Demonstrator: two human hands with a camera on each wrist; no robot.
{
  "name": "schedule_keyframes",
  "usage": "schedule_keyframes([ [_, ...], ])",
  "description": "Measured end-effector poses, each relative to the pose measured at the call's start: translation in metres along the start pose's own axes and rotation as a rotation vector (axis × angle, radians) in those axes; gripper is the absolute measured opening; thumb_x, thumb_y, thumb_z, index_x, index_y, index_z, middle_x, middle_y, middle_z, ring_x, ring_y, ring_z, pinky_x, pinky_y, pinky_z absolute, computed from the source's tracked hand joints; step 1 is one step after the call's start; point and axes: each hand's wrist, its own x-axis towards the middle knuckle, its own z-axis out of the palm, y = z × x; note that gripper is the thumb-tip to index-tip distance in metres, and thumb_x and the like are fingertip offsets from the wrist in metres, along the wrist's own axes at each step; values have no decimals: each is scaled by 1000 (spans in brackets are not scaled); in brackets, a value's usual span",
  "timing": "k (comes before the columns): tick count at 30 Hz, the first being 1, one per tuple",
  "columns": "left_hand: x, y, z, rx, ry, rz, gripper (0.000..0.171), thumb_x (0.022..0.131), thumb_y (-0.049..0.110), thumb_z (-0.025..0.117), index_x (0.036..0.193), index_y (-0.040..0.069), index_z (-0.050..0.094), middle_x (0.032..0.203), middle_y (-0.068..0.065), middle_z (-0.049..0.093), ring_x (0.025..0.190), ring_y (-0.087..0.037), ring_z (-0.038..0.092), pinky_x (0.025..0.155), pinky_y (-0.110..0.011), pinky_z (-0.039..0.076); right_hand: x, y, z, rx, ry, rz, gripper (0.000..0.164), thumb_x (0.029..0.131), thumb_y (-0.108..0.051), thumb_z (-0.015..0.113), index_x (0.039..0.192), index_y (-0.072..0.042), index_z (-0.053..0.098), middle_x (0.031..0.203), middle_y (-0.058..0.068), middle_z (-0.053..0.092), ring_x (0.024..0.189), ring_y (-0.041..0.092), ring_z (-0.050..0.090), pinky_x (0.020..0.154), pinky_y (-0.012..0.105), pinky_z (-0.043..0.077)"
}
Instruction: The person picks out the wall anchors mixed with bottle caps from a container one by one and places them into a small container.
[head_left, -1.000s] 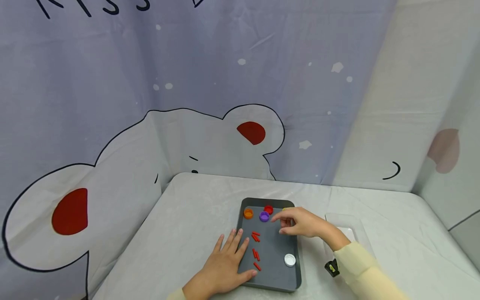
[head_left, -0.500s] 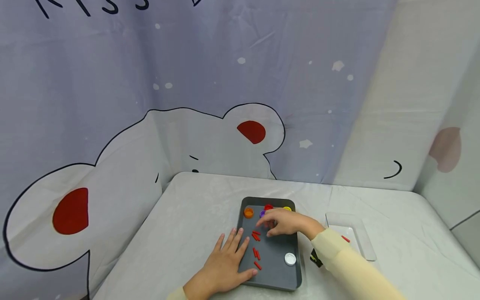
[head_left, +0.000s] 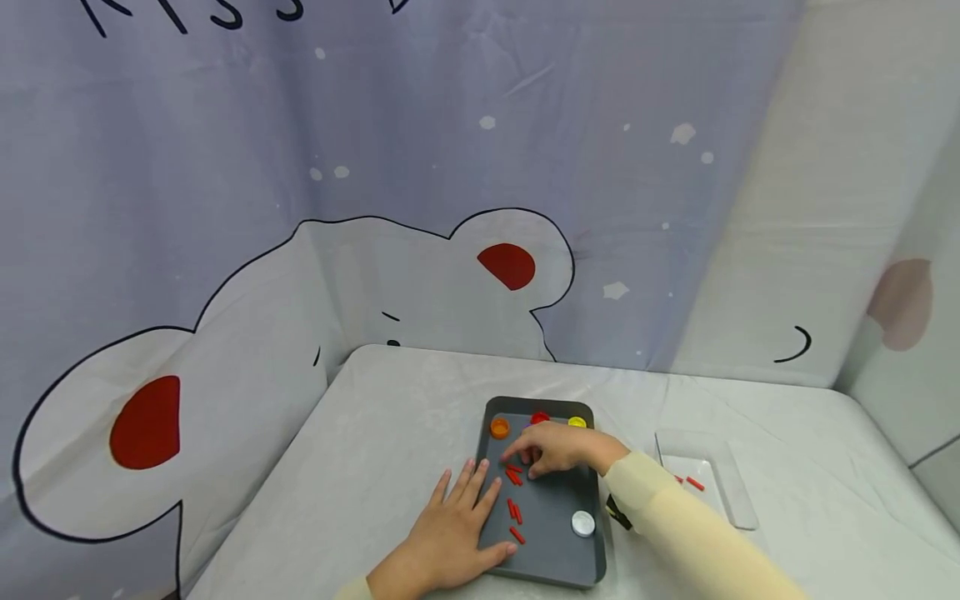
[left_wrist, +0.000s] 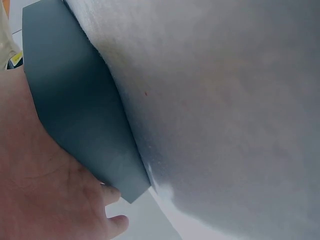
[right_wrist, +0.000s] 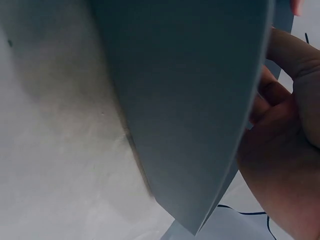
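Observation:
A dark grey tray (head_left: pixel 551 554) lies on the white-covered table, with several short red sticks (head_left: pixel 514 511) loose along its left half. My left hand (head_left: pixel 450 537) rests with fingers spread on the tray's left edge; the left wrist view also shows this hand (left_wrist: pixel 55 175) against the tray's outer wall (left_wrist: pixel 80 95). Over the tray, my right hand (head_left: pixel 558 447) reaches down, forefinger and thumb apart, right at the upper group of red sticks (head_left: pixel 513 475). Beyond the tray wall (right_wrist: pixel 185 115), the right wrist view shows part of this hand (right_wrist: pixel 280 145), its forefinger partly hidden.
Orange (head_left: pixel 499 428), red (head_left: pixel 539 417) and yellow (head_left: pixel 577 422) small round cups stand at the tray's far end, a purple one mostly behind my right hand. A white round cup (head_left: pixel 582 523) sits near right. Right of the tray, a clear-rimmed white container (head_left: pixel 738 500) holds red sticks (head_left: pixel 695 483).
My right hand has moved left and nearer across the tray, from beside the purple cup to the upper red sticks. The yellow cup has come into view. My left hand stays put.

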Motion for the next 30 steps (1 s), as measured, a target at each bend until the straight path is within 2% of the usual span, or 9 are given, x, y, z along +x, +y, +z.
schedule_keyframes([
  [13, -1, 0, 1, 8, -12, -5, 89, 95, 76, 38, 157, 12, 40, 168, -14, 21, 155, -34, 15, 119, -63, 18, 9, 0, 6, -86, -4, -2, 34, 88, -11, 79, 121, -19, 75, 85, -5, 58, 71, 1, 47, 67, 19, 44],
  [23, -1, 0, 1, 17, -1, 0, 89, 95, 76, 37, 157, 12, 40, 168, -14, 22, 155, -34, 15, 119, -63, 18, 10, 2, 6, -88, 5, -13, 31, 88, -11, 79, 119, -17, 75, 81, -9, 55, 70, -1, 47, 66, 17, 45],
  [30, -1, -1, 2, 27, 3, -6, 88, 95, 76, 39, 157, 13, 40, 167, -14, 22, 155, -34, 14, 120, -63, 17, 6, 0, 3, -90, 22, -16, 28, 87, -11, 80, 114, -15, 75, 80, -8, 58, 70, 1, 48, 68, 19, 45],
])
